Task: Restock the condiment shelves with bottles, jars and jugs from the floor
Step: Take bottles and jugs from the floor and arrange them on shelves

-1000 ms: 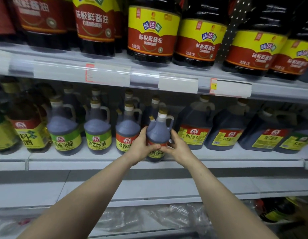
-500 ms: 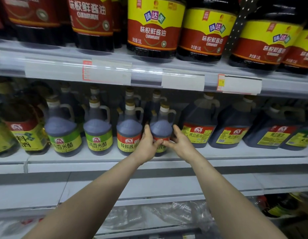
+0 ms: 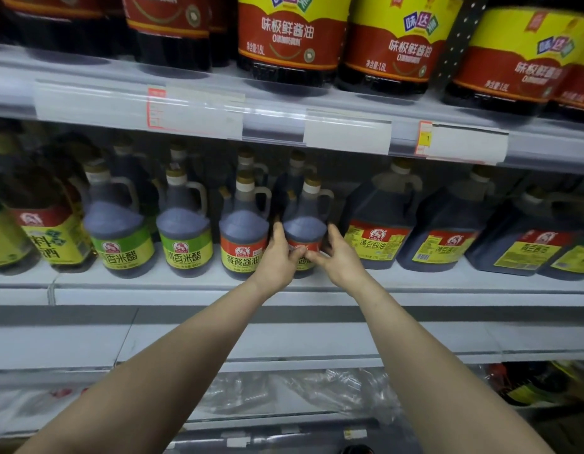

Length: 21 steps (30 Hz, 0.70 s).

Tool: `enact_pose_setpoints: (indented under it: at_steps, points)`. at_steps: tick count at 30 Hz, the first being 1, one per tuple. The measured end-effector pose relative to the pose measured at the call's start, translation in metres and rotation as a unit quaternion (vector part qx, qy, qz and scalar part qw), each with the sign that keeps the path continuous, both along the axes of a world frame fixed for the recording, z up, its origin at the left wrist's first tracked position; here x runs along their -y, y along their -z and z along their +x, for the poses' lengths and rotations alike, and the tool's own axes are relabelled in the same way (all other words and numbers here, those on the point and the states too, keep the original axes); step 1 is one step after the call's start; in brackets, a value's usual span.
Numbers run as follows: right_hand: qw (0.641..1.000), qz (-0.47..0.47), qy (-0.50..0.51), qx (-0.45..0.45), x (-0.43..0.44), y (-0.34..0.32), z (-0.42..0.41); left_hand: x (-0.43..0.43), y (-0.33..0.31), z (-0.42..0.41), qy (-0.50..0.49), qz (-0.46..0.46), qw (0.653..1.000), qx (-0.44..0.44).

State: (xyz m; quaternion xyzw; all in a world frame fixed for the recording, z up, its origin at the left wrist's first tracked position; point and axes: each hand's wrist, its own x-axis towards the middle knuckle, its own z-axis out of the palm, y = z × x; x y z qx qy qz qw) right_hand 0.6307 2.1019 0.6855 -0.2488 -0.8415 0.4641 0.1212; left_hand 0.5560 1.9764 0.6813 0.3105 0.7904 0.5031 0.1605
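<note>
The small soy sauce jug [image 3: 305, 229] with the red label stands upright on the middle shelf [image 3: 185, 285], long axis vertical, cap at the top, loop handle turned to the right and rear; it sits in the front row, just right of its red-labelled twin jug [image 3: 243, 239] and left of the big soybean soy sauce jug [image 3: 375, 234], with another small jug [image 3: 297, 178] close behind it.

Both grips are closed round its lower body; the left grip [image 3: 278, 257] has its fingers running up the left flank, in the narrow gap beside the twin; the right grip [image 3: 337, 257] cups the right flank below the handle; the two thumbs meet across the front of the label. So the jug lies between the grips and just beyond the palms, its shoulder and neck rising clear above the fingertips; neither arm is plainly nearer, both reach in alike.

Its base is partly hidden by the hands; it looks to be down on the shelf, though I cannot tell whether its full weight rests there.

In my judgement what remains is a small push straight back or a slight turn to square the label with the row, then letting go; the tight spot is the left side, where the fingers must draw out without nudging the twin.
</note>
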Motion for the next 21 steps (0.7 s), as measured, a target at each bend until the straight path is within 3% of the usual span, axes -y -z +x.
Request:
enact_pose_setpoints:
  at_steps: [10,17,21]
  points:
    - [0.999,-0.027,-0.033,-0.001,0.001,0.018,0.043,0.014,0.01,0.045,-0.042,-0.005,0.998,-0.056]
    - [0.996,-0.005,-0.092,0.005,0.0,0.035,0.111,0.029,0.035,0.119,-0.085,-0.007,0.996,-0.039]
    - [0.991,-0.041,-0.124,0.01,-0.001,0.057,0.163,0.038,0.06,0.17,-0.101,-0.03,0.993,-0.047]
